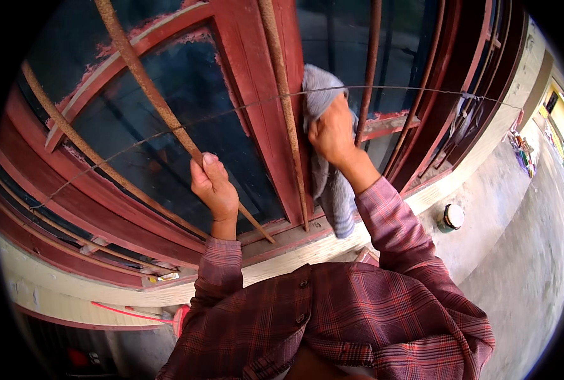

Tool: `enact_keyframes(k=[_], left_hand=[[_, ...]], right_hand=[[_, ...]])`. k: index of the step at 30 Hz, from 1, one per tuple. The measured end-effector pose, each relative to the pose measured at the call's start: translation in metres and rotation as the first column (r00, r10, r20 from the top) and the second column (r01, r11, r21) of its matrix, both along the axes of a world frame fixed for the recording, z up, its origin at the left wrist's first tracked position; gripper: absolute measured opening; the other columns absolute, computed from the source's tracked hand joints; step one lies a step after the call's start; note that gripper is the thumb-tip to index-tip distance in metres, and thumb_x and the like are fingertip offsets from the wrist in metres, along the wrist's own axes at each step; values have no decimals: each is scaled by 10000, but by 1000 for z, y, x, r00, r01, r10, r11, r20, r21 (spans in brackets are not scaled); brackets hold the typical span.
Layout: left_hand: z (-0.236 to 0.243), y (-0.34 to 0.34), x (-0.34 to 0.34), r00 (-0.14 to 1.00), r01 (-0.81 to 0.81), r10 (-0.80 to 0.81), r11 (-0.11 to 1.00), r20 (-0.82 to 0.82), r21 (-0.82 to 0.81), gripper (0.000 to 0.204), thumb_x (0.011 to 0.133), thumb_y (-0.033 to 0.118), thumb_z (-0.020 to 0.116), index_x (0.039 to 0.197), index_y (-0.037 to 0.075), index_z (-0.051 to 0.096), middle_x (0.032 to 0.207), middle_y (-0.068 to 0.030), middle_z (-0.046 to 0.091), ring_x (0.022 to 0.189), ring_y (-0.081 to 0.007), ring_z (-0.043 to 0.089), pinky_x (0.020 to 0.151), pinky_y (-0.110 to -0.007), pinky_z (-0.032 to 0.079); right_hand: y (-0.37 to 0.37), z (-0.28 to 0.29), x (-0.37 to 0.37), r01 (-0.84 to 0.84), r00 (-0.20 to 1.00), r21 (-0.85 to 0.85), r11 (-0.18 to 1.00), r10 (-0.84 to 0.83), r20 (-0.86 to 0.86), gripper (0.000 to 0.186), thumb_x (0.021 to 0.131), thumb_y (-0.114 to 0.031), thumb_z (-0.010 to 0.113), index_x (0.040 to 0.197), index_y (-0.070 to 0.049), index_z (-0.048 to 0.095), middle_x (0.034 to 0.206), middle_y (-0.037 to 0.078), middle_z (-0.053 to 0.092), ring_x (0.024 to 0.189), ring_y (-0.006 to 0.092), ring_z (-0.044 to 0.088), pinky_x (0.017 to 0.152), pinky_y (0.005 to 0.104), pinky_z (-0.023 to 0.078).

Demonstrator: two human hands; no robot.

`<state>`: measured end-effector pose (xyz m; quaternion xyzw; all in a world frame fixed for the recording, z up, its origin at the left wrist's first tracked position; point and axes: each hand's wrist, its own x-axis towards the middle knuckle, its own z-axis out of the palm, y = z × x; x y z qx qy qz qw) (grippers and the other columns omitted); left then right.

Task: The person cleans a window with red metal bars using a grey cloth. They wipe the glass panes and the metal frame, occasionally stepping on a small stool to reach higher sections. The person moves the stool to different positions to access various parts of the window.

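**Hands at a barred window: one on a bar, one on a cloth**

A person in a plaid jacket (256,310) stands before a red window frame (250,95), arms raised from the bottom of the picture. At left of centre, the left hand (215,187) is curled closed around a rusty bar (139,66), thumb uppermost; the bar slants up to the top edge. Right of centre and higher, the right hand (334,133) is closed on a bunched grey cloth (336,196), knuckles toward the viewer. Part of the cloth rises above the fist; the rest hangs below it, its striped end near the pale ledge (356,239). From where I stand, I cannot tell whether the cloth touches the glass behind it. One thin wire (396,87) crosses the upper half of the scene, in front of the bars. At middle right, a round, pale-topped container (453,216) stands on the concrete ground (510,253). A pinkish-red handle (130,311) shows at lower left, beside the jacket.
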<state>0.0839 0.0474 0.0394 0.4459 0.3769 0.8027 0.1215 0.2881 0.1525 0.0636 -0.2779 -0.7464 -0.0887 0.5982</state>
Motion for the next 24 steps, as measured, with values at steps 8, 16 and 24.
enact_keyframes(k=[8, 16, 24], left_hand=[[-4, -3, 1, 1000, 5, -5, 1000, 24, 9, 245, 949, 265, 478, 840, 45, 483, 645, 71, 376, 521, 5, 315, 443, -151, 238], [-1, 0, 3, 1000, -8, 8, 1000, 7, -4, 253, 953, 264, 468, 829, 44, 477, 629, 71, 365, 518, 5, 309, 443, -152, 236], [-2, -1, 1, 1000, -9, 10, 1000, 27, -29, 234, 955, 235, 461, 835, 38, 499, 627, 70, 386, 515, 3, 316, 441, -162, 218]], right_hand=[[-5, 4, 0, 10, 998, -25, 1000, -11, -61, 491, 595, 70, 519, 1079, 4, 572, 1120, 230, 547, 1054, 434, 491, 914, 434, 420], [-24, -45, 1, -91, 975, -238, 967, 37, -221, 436, 669, 74, 478, 1087, 1, 580, 1071, 216, 586, 1012, 394, 556, 900, 368, 443], [-62, 17, 51, -664, 725, -463, 587, 356, -590, 292, 748, 65, 431, 982, 56, 607, 919, 100, 652, 801, 123, 622, 683, 240, 497]])
